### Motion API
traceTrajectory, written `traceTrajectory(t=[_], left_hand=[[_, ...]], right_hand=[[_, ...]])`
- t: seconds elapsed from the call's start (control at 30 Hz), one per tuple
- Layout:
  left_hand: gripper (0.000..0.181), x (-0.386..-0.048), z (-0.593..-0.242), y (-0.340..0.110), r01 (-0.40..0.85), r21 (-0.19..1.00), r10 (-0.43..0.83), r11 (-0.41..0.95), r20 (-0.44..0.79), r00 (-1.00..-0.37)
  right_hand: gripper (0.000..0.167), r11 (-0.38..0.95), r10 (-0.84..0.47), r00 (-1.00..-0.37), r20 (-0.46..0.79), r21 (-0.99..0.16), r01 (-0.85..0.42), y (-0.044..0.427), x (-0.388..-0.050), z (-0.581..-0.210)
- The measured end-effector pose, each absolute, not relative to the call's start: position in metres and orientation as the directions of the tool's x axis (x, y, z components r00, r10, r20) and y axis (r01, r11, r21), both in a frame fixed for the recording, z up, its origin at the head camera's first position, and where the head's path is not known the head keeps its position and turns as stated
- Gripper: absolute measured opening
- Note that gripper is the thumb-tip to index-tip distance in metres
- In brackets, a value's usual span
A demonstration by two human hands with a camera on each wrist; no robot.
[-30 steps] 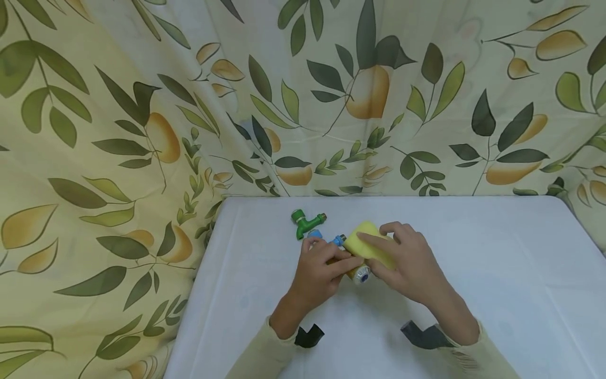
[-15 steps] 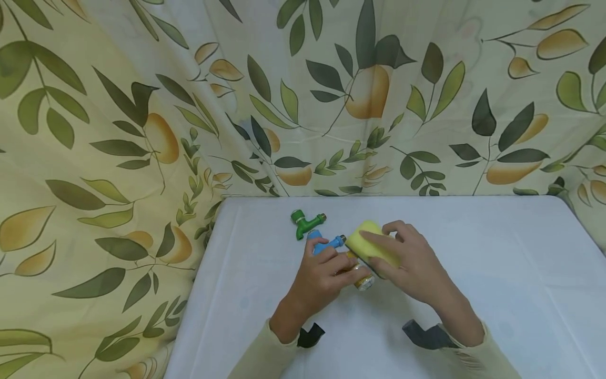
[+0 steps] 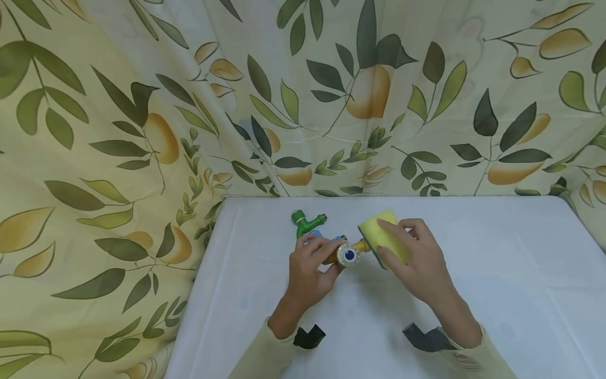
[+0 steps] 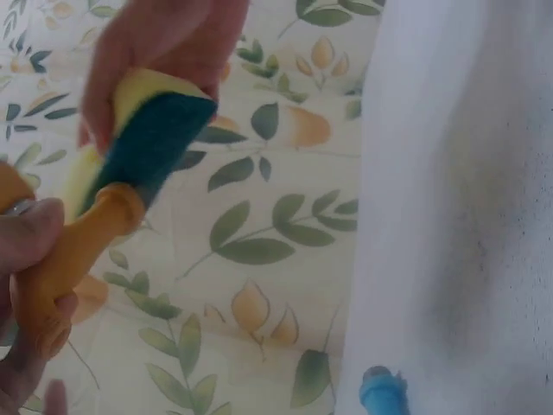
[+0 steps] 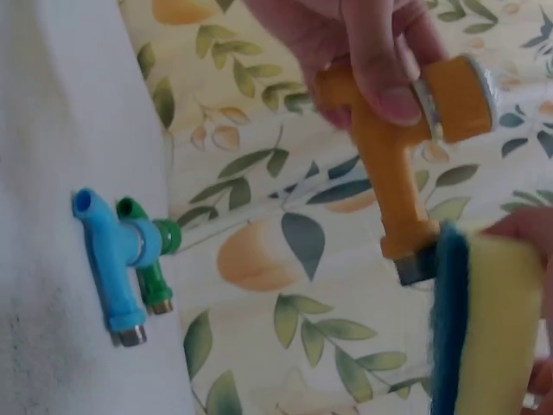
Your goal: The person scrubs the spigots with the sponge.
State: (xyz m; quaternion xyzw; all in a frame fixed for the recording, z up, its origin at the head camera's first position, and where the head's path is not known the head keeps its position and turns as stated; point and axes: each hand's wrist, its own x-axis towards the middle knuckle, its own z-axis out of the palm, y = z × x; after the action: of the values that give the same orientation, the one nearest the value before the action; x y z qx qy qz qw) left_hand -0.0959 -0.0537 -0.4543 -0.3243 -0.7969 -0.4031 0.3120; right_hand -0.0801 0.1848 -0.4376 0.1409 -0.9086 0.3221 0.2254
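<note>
The left hand [image 3: 310, 271] grips an orange tap [image 5: 386, 156] above the table [image 3: 483, 242]. The right hand [image 3: 423, 266] pinches a yellow sponge [image 3: 381, 235], its dark scouring side against the tap's outlet-like threaded end. 2 others, a blue tap [image 5: 111, 272] and a green tap [image 3: 310, 223], lie close together.

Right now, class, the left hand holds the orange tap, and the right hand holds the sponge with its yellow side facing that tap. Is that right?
Not quite: the side of the sponge facing the orange tap is the dark one, not the yellow, as the left wrist view shows. The left hand does hold that tap, and the right hand the sponge.
</note>
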Motion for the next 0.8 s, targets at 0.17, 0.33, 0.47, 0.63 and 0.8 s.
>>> traceTrajectory(t=[0.17, 0.33, 0.47, 0.63, 0.8], left_hand=[[0.044, -0.093, -0.453, -0.053, 0.584, 0.728, 0.178, 0.360, 0.561, -0.809], [0.059, -0.094, -0.452, -0.054, 0.370, 0.913, 0.151, 0.171, 0.347, -0.926], [0.069, -0.098, -0.453, -0.056, 0.270, 0.961, 0.188, 0.051, 0.256, -0.948], [0.059, -0.102, -0.458, -0.058, 0.045, 0.996, 0.230, -0.081, 0.063, -0.971], [0.053, -0.106, -0.462, -0.059, -0.159, 0.957, 0.245, -0.243, -0.097, -0.964]], right_hand=[[0.050, 0.750, -0.117, -0.810, 0.575, -0.483, -0.451, 0.183, -0.080, -0.439], [0.051, 0.747, -0.135, -0.776, 0.616, -0.452, -0.488, 0.180, -0.079, -0.443], [0.052, 0.752, -0.131, -0.762, 0.635, -0.437, -0.493, 0.178, -0.080, -0.446], [0.048, 0.759, -0.116, -0.739, 0.663, -0.421, -0.497, 0.176, -0.079, -0.449], [0.046, 0.778, -0.092, -0.725, 0.682, -0.406, -0.480, 0.177, -0.081, -0.451]])
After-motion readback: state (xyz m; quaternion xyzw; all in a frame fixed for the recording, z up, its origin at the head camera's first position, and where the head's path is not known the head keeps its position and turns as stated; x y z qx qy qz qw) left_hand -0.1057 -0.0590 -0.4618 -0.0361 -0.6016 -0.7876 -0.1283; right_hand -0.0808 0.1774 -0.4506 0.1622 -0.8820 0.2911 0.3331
